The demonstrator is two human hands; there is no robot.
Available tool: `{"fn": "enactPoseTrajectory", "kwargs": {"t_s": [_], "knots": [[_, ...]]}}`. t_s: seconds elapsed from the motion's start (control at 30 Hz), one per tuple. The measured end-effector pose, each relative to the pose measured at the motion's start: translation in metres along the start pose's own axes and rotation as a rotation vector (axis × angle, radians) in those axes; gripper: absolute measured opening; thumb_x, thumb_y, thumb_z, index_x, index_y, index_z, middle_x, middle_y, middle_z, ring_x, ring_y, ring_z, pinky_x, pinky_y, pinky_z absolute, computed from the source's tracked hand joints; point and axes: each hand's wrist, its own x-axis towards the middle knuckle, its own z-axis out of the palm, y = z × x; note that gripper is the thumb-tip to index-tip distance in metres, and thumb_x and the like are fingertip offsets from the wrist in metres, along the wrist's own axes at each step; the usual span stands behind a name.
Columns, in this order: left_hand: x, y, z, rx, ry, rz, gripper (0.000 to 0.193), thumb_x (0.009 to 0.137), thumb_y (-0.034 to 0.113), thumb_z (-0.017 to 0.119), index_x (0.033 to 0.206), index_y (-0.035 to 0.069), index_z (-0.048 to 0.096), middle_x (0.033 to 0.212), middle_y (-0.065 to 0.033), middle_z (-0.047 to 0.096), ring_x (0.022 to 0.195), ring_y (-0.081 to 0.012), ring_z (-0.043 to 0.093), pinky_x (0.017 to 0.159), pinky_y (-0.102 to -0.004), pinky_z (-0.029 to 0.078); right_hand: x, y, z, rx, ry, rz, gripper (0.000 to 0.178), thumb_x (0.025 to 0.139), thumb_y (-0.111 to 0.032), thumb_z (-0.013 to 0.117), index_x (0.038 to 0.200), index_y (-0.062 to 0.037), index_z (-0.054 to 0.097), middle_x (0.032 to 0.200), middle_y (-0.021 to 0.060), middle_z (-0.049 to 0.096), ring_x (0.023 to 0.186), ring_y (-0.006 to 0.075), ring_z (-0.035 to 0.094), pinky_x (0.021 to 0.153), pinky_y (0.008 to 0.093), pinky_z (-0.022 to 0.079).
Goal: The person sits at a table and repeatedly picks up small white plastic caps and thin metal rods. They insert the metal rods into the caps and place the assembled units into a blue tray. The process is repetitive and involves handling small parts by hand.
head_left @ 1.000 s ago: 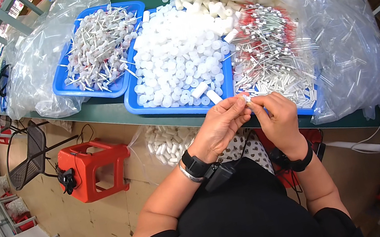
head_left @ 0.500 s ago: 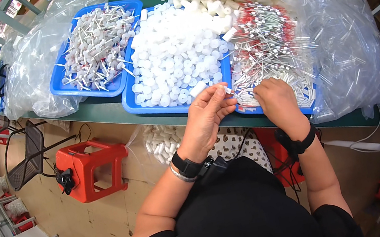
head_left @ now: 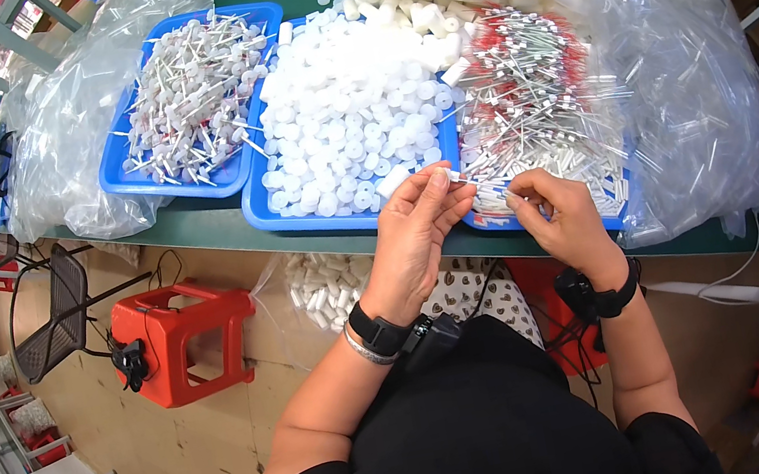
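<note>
A single head-worn fisheye view looks steeply down from above the person's chest, facing forward over the near edge of the green worktop [head_left: 196, 231]. The person's forearms enter from the lower edge, with the left hand [head_left: 413, 236] and right hand [head_left: 568, 222] close below the lens at picture centre. The blue trays [head_left: 255, 208] lie just beyond, in the upper half. Straight edges bow toward the dark round rim; the floor and a red stool [head_left: 176, 339] fill the lower left

The green table [head_left: 225, 226] carries two blue trays [head_left: 270, 218] side by side, one clear plastic bag [head_left: 58, 141] at the left and another, bulkier bag [head_left: 692, 111] at the right.
</note>
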Motion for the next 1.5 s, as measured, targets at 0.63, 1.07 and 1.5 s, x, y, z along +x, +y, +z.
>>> {"fn": "enactPoseTrajectory", "kwargs": {"t_s": [0.63, 1.07, 1.5], "knots": [[-0.001, -0.001, -0.002, -0.002, 0.014, 0.003, 0.024, 0.095, 0.019, 0.06, 0.111, 0.001, 0.059, 0.1, -0.0096, 0.066, 0.096, -0.018, 0.066, 0.085, -0.0274, 0.055, -0.004, 0.001, 0.001, -0.097, 0.086, -0.11, 0.009, 0.081, -0.003, 0.069, 0.088, -0.0017, 0.062, 0.076, 0.0095, 0.065, 0.06, 0.0205, 0.061, 0.054, 0.0312, 0.047], [-0.008, -0.01, -0.001, 0.142, -0.114, -0.095, 0.036, 0.097, 0.017, 0.058, 0.127, -0.002, 0.054, 0.105, -0.0081, 0.066, 0.09, -0.0115, 0.064, 0.079, -0.0234, 0.053, -0.003, -0.005, 0.012, 0.554, -0.164, 0.38, 0.021, 0.098, -0.017, 0.055, 0.092, 0.0017, 0.061, 0.074, 0.0034, 0.061, 0.06, 0.0077, 0.056, 0.054, 0.0227, 0.044], [0.041, 0.163, -0.065, -0.047, -0.021, 0.533, 0.024, 0.096, 0.023, 0.059, 0.106, 0.001, 0.057, 0.105, -0.0116, 0.063, 0.093, -0.0153, 0.061, 0.088, -0.0269, 0.049, 0.002, 0.004, -0.015, 0.271, 0.06, 0.305, 0.024, 0.099, -0.018, 0.053, 0.109, 0.0016, 0.063, 0.079, 0.0056, 0.066, 0.064, 0.0079, 0.056, 0.059, 0.0229, 0.045]]}}
